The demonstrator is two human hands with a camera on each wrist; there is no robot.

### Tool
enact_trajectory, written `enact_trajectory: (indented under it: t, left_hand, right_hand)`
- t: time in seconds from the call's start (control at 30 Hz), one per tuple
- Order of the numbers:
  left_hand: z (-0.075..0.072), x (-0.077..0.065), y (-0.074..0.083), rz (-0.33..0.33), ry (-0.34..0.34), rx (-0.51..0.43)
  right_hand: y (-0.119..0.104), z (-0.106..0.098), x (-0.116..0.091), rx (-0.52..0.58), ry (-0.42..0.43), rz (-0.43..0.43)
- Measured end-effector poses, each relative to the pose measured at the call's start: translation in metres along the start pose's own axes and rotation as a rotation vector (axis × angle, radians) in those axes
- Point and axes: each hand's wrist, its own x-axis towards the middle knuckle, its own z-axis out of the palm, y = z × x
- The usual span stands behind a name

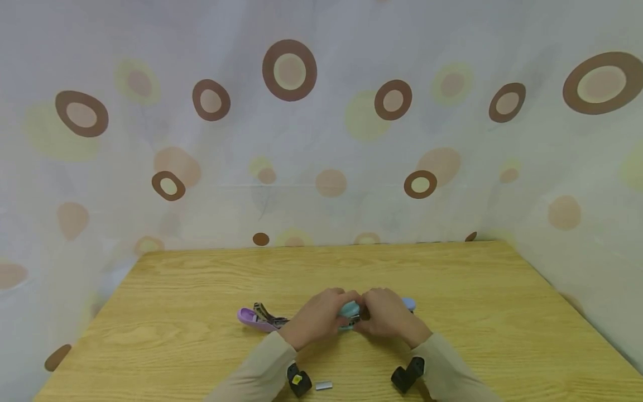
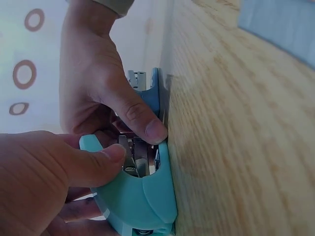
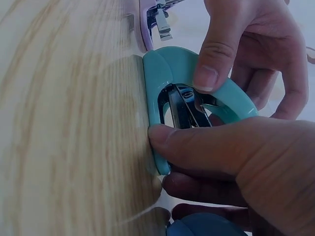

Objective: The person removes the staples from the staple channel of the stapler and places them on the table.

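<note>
A teal stapler stands on the wooden table between both hands, its upper arm lifted from its base and the metal magazine showing in the gap. My left hand grips the upper arm, and its thumb lies along the inner edge beside the metal. From the other side my right hand pinches the front of the base, thumb low by the tabletop. Its other fingers are partly hidden behind the stapler. Beyond the right hand sits a blue stapler, mostly covered in the head view.
Left of the hands a purple stapler lies spread open with its metal part raised. A short strip of staples rests near the table's front edge, between the wrists. A patterned cloth hangs behind the table.
</note>
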Motion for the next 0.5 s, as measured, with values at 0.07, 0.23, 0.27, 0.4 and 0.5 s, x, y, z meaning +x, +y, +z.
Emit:
enact_trajectory:
  t: [0.07,0.23,0.27,0.4,0.5]
  left_hand:
    - [0.0014,-0.0002,0.0002,0.001,0.005,-0.005]
    - [0.0022,-0.0005,0.0003,0.017,0.019,-0.003]
    - [0.0017,-0.0006,0.0004,0.020,0.019,-0.004]
    - [0.0003,-0.0015,-0.0009,0.021,0.014,-0.025]
    - [-0.0005,-0.0032,-0.0040,0.002,0.029,-0.103]
  right_hand:
    - [0.0004,0.0000,-0.0006,0.010,-0.003,0.004]
    - [0.0001,-0.0003,-0.0005,0.032,-0.006,-0.003]
    - [-0.0001,-0.0005,-0.0004,0.034,-0.004,-0.008]
    - [-0.0004,-0.0013,-0.0007,0.035,-0.006,-0.020]
    - [0.0011,-0.0016,-0.0011,0.031,-0.013,-0.020]
